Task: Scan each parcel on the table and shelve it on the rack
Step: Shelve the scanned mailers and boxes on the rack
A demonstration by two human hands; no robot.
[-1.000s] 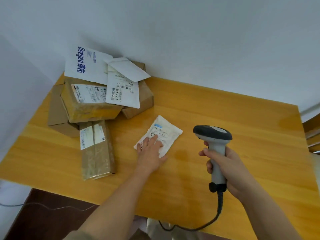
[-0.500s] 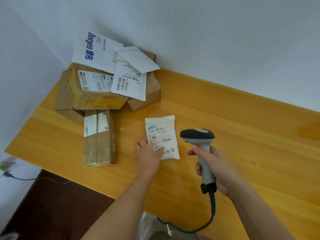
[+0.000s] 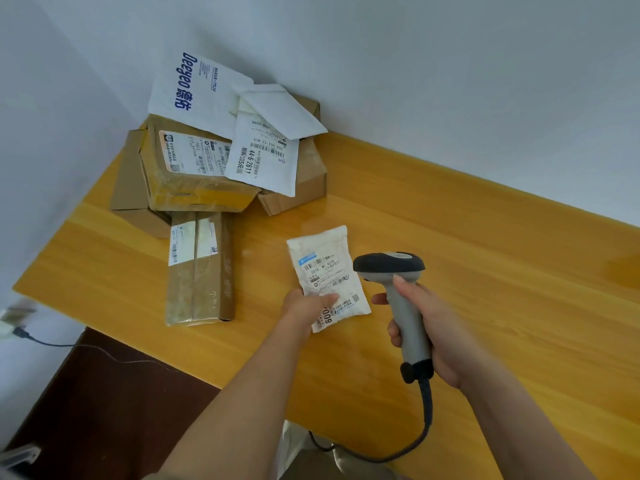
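The left hand (image 3: 304, 306) had turned and gripped the small white parcel (image 3: 327, 275) label-up beside the scanner (image 3: 389, 266), which the right hand (image 3: 429, 327) clasped, readying a scan.

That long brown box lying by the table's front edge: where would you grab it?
Probably across the middle of the long brown box, coming from above, fingers over one long side and thumb over the other. It lies flat and narrow, and both long sides look clear; its far end touches the parcel pile.

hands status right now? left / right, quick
Left hand: pinches the near edge of the small white parcel, label up.
Right hand: grips the handle of the barcode scanner, head beside the parcel's label.
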